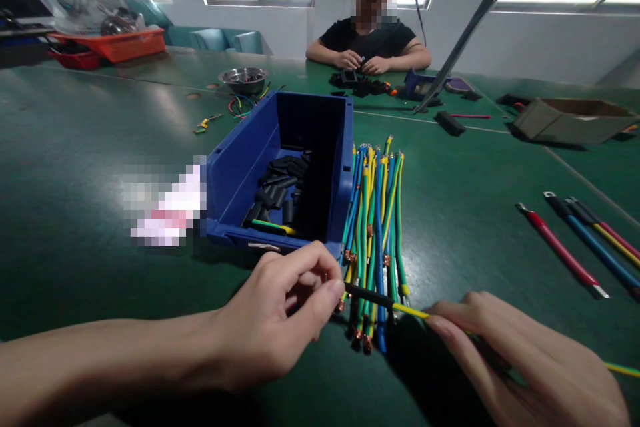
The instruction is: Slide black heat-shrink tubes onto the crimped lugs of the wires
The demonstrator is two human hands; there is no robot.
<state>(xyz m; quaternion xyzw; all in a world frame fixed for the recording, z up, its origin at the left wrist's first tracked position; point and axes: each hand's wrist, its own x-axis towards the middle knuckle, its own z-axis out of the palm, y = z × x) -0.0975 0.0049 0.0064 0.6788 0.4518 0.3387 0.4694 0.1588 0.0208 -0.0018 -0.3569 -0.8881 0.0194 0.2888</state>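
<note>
Between my two hands runs a yellow-green wire point(410, 311) with a black sleeve point(370, 295) around part of it. My left hand point(295, 307) pinches the sleeved end between thumb and forefinger, just in front of the blue bin. My right hand point(520, 353) is closed on the yellow-green length, whose far part comes out at the right edge. In the blue bin point(240, 173) lie several short black sleeves point(273, 197) and a piece of yellow-green wire. A bundle of blue and yellow-green cables point(379, 233) with metal ends lies beside the bin, partly behind the held wire.
Red point(565, 250), blue and yellow cables lie at the right on the green table point(100, 140). Farther back are a metal bowl point(244, 80), orange tray point(130, 45), cardboard box point(575, 121) and slanted metal pole point(470, 27). Across the table sits a person point(370, 40), hands on small parts.
</note>
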